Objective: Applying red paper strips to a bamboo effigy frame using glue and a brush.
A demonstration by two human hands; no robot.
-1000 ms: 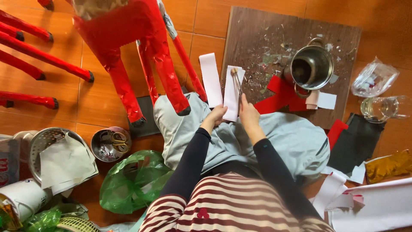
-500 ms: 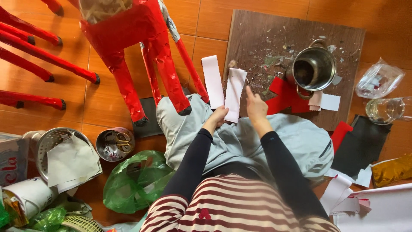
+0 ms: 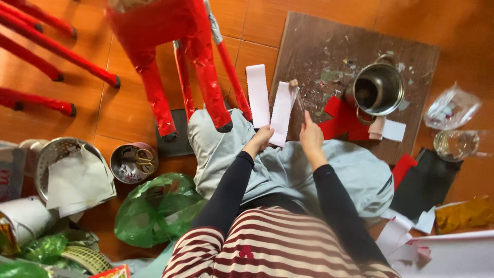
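Person seated on the floor, knees drawn in under grey trousers, working over the lap. Left hand (image 3: 261,138) has its grip pinched on the lower end of a white paper strip (image 3: 282,112), holding it stretched away from the body so its face lies open. Right hand (image 3: 310,137) has its grip closed on a thin brush (image 3: 298,99) whose tip meets the strip's far end — bristles too small to make out clearly. Just left of the pinched strip lies a second white strip (image 3: 257,96) on the floor, kept within reach. Beyond the right grip, a dark board (image 3: 329,46) flecked with scraps serves as bench; on it stands a metal pot (image 3: 378,88), red paper pieces (image 3: 343,117) beside it — near enough for dipping, judging by placement.
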